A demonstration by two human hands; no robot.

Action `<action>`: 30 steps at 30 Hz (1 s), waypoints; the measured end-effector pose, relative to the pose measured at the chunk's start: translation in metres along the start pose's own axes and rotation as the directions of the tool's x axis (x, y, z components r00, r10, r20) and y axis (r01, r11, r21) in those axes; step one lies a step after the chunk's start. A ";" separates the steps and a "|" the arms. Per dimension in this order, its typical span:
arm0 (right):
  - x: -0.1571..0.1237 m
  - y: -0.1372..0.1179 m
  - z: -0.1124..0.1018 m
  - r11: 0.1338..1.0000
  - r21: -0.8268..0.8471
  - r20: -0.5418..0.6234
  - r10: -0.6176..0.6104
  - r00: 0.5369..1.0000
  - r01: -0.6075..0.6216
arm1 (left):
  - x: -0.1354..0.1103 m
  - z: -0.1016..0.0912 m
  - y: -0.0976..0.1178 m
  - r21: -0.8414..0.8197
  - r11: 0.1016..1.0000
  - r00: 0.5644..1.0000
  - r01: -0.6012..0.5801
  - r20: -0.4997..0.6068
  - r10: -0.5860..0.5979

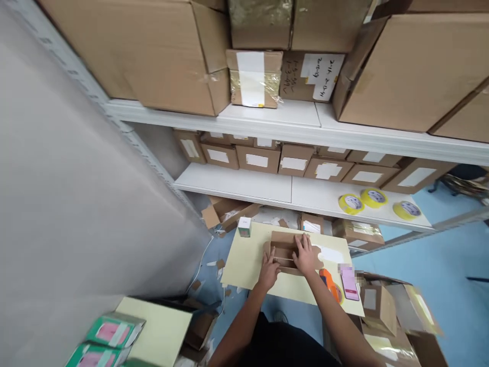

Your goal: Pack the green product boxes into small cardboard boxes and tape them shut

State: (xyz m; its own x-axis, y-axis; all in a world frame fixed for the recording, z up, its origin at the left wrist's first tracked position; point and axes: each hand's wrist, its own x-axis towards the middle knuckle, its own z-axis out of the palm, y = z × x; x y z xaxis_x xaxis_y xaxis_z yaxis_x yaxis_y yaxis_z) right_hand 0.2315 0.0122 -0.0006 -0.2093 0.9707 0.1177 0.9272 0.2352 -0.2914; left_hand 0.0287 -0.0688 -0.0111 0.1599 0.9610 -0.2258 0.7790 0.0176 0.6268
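An open brown cardboard box lies on the pale yellow tabletop in front of me, its hollow facing up. My left hand grips the box's near left edge, with its index finger reaching over the wall. At the right end, my right hand has its fingers stretched and spread over the inside and far edge; its palm covers part of the box. Close to my right forearm lies an orange tape dispenser. Beside that is a phone with a pink screen.
A small white-and-green box stands at the table's far left corner. Behind, a white shelf bears labelled cartons and yellow tape rolls. Cartons crowd the right side; green-and-pink packages lie at lower left.
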 end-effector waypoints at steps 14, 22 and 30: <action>0.012 -0.099 0.007 0.830 0.236 0.253 -0.555 0.793 0.505 | -0.166 -0.016 0.031 0.177 0.866 0.769 0.467 -0.565 -0.299; -0.056 -0.188 -0.001 0.637 0.316 0.279 -0.771 0.573 0.703 | -0.272 -0.004 0.044 0.132 0.727 0.537 0.674 -0.762 -0.360; -0.171 -0.324 -0.002 0.385 0.393 0.330 -0.907 0.263 0.835 | -0.442 0.029 0.026 -0.060 0.699 0.435 0.712 -0.745 -0.507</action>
State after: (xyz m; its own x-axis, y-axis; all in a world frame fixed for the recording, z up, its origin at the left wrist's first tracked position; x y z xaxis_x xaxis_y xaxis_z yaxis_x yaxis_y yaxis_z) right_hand -0.0327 -0.2298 0.0758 -0.9982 0.0576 -0.0183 0.0602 0.9200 -0.3872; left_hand -0.0042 -0.5016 0.0830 -0.7765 0.6145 0.1396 0.6224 0.7134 0.3219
